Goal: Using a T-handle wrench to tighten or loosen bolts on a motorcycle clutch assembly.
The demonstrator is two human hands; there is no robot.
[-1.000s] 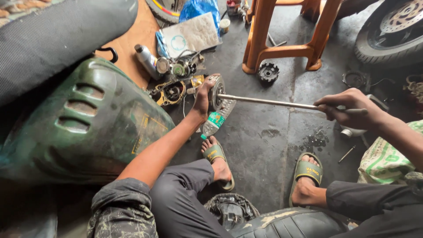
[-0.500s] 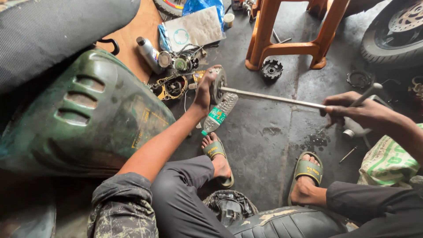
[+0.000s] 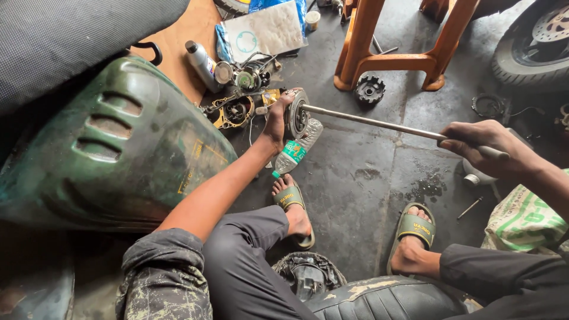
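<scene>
While your left hand (image 3: 276, 121) presses against the round metal part (image 3: 296, 118), fingers wrapped over its rim, your right hand (image 3: 480, 148) is closed tight on the near-right end of the long steel bar (image 3: 370, 122) seated in it. If the bar slips off, your left fingers could get pinched, and the plastic bottle (image 3: 297, 149) lying beneath could roll underfoot.

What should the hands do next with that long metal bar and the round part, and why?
Probably the right hand should pull the long bar round a little, while the left hand steadies the round metal part: the bar's end already sits in the part's middle.
</scene>
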